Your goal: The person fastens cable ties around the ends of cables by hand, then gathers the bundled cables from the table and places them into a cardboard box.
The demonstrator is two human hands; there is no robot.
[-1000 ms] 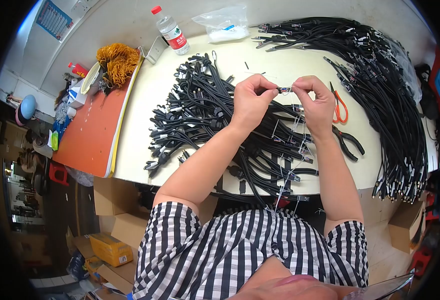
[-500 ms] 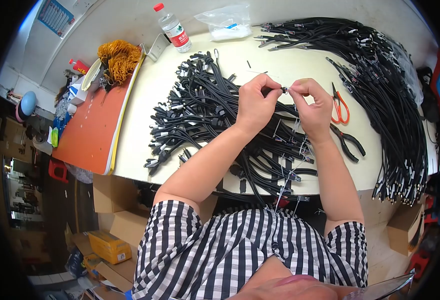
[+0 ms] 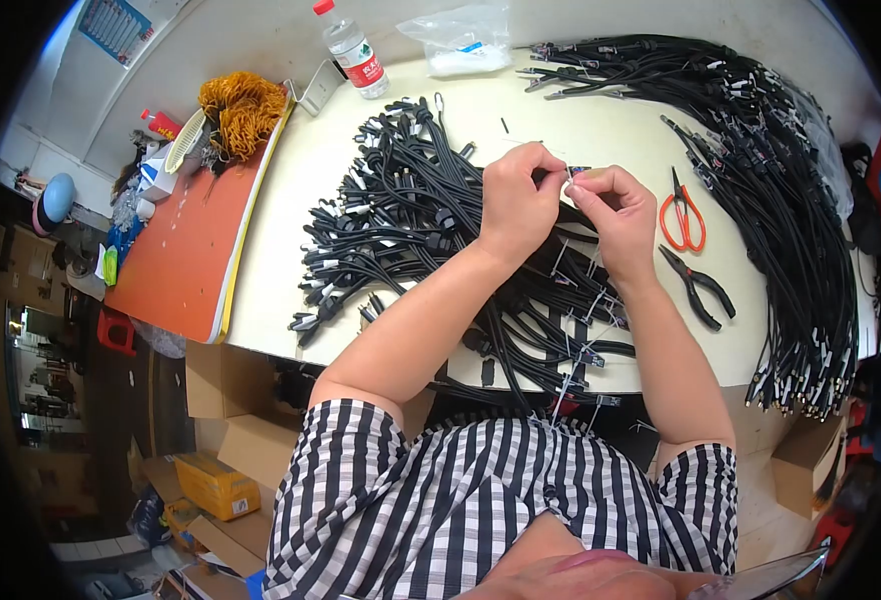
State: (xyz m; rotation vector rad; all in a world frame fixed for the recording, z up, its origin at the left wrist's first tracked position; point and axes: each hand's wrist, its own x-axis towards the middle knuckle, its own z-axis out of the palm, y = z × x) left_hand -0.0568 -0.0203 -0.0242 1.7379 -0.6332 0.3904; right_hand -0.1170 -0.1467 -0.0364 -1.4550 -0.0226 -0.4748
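Note:
My left hand (image 3: pixel 521 200) and my right hand (image 3: pixel 618 212) meet above the cable pile, both closed in a pinch. Between the left fingers is the dark end of a black cable, mostly hidden. A thin white strip (image 3: pixel 567 184) shows where the fingertips meet, at the right hand's thumb and finger. A small dark connector (image 3: pixel 580 170) shows just behind the right fingertips. Below the hands lies a heap of black cables (image 3: pixel 391 220) with white-tagged ends. Pale zip ties (image 3: pixel 567 375) stick out from several cables near the table's front edge.
Orange-handled snips (image 3: pixel 683 215) and black pliers (image 3: pixel 698 288) lie right of my right hand. A second large cable bundle (image 3: pixel 781 230) curves down the right side. A water bottle (image 3: pixel 356 55) and plastic bag (image 3: pixel 461 50) stand at the back; an orange board (image 3: pixel 186 240) is left.
My right hand has shifted slightly left and its fingers have curled in more against the left fingertips. A white strip now shows between them. The view has tilted slightly.

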